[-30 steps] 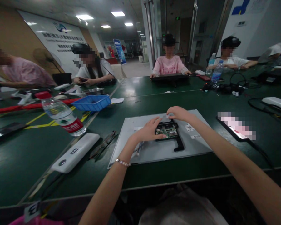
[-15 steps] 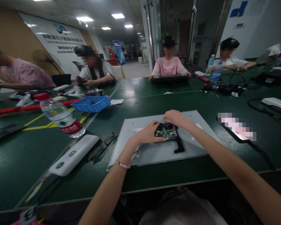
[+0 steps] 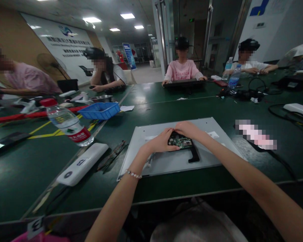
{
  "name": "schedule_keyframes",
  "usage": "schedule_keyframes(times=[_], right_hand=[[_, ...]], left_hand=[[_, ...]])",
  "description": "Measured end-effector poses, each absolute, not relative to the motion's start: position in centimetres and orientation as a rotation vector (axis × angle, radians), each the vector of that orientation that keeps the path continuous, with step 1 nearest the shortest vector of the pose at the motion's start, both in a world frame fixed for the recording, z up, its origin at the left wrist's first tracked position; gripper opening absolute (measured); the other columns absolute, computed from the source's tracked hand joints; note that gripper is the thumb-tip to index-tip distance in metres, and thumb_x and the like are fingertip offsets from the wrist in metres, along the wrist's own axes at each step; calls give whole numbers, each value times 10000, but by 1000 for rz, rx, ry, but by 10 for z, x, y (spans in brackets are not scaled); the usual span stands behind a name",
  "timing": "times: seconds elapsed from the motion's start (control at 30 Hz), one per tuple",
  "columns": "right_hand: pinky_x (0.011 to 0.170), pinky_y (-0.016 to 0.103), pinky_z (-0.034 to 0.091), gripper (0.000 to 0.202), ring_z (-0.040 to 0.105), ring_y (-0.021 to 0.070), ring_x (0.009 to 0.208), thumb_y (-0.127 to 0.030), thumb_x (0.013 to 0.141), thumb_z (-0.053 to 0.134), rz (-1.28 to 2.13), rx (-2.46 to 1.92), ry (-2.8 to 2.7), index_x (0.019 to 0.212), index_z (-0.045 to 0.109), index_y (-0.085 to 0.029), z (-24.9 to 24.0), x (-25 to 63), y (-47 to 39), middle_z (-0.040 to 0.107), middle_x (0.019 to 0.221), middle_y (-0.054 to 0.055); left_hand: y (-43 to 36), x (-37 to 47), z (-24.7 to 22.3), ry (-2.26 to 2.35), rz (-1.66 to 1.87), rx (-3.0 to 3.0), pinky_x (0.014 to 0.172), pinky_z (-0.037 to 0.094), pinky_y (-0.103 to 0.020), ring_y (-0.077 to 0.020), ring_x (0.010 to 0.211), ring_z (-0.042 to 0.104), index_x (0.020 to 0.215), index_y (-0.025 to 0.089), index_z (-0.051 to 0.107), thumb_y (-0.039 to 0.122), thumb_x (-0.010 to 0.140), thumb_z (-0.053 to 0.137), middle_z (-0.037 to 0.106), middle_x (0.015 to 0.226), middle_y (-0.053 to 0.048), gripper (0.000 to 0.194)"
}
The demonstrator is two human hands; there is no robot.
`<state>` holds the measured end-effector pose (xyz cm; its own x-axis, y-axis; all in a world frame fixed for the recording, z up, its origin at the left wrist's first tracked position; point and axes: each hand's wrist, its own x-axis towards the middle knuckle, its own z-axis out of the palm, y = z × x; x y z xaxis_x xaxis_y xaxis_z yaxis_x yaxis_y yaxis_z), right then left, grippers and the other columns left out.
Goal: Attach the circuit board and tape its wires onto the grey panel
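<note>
A green circuit board [image 3: 183,142] in a black frame lies over the grey panel [image 3: 217,148] on the table. My left hand [image 3: 163,140] grips the frame's left side, thumb along the lower edge and fingers at the top left. My right hand [image 3: 187,129] has its fingers closed at the frame's top edge, touching or nearly touching the left fingertips; what they pinch is hidden. A black hooked arm [image 3: 194,154] extends from the frame's right side down over the panel. Thin wires [image 3: 149,160] lie on the panel below my left wrist.
Left of the panel are glasses [image 3: 112,155], a white power bank [image 3: 83,164], a water bottle [image 3: 68,124] and a blue tray [image 3: 99,111]. A phone [image 3: 255,134] with a cable lies to the right. Several people sit around the table [image 3: 151,109].
My right hand has shifted slightly left and down, closer to my left fingertips. Across the table at left, a person has raised a hand to the head.
</note>
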<state>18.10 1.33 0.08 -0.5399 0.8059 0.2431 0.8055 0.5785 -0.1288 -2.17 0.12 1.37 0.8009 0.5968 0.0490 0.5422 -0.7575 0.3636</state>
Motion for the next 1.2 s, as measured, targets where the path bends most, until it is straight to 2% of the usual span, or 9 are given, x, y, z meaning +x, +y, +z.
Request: schedule_keyframes(times=[0.1,0.23,0.53,0.8,0.97,1.2], right_hand=[[796,257,417,215,619,194,932,-208,899,496,73,-1313,-2517,935,701,-152,0,180,12,692,963,106],[825,263,430,208,622,195,944,-200,882,512,164,-1251,-2495,951,705,-167,2,180,10,695,987,93],[916,332,430,264,602,233,1032,-238,857,526,206,-1335,-2412,1059,683,-172,24,218,-11,672,1104,89],[861,355,487,287,640,220,948,-276,808,583,376,-1730,-2120,1055,688,-173,7,303,-41,687,1068,87],[841,357,507,307,660,207,896,-276,776,626,541,-1770,-2030,1063,682,-184,-6,311,-45,696,1045,89],[792,336,521,333,657,202,875,-224,743,637,538,-1738,-2072,1071,677,-180,-8,306,-44,688,1046,85]], left_hand=[[0,-21,16,843,227,2666,1090,291,-405,-300,1298,365,1391,111,293,571,748,592,364,1400,-183,845],[0,-22,16,818,233,2658,1077,311,-399,-294,1286,388,1399,122,286,588,749,589,375,1397,-180,855],[3,-26,11,928,159,2636,1098,269,-417,-330,1370,249,1466,109,118,686,717,558,196,1508,-196,1043],[1,-26,12,906,174,2637,1117,244,-385,-299,1385,225,1468,117,111,650,727,583,170,1521,-179,1027],[0,-26,13,919,173,2625,1112,253,-382,-298,1382,234,1473,136,108,662,728,574,162,1526,-163,1024],[1,-26,14,914,141,2617,1119,233,-388,-302,1388,214,1478,146,89,673,736,555,135,1535,-150,1022]])
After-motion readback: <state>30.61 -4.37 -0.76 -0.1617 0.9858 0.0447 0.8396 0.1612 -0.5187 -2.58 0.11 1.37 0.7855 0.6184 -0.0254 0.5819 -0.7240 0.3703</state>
